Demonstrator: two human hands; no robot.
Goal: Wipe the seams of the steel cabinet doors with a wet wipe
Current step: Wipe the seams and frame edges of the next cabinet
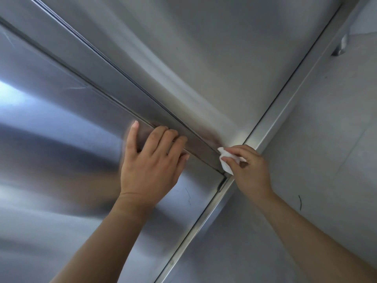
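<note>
Head view: the left hand (151, 162) gripped the steel cabinet door (61, 139), fingers curled over its edge and thumb spread flat on the panel. Just right of it, the right hand (252, 172) pinched a white wet wipe (225, 160) between thumb and fingers. The wipe touched the seam (142, 90) beside the upright frame (271, 127).
</note>
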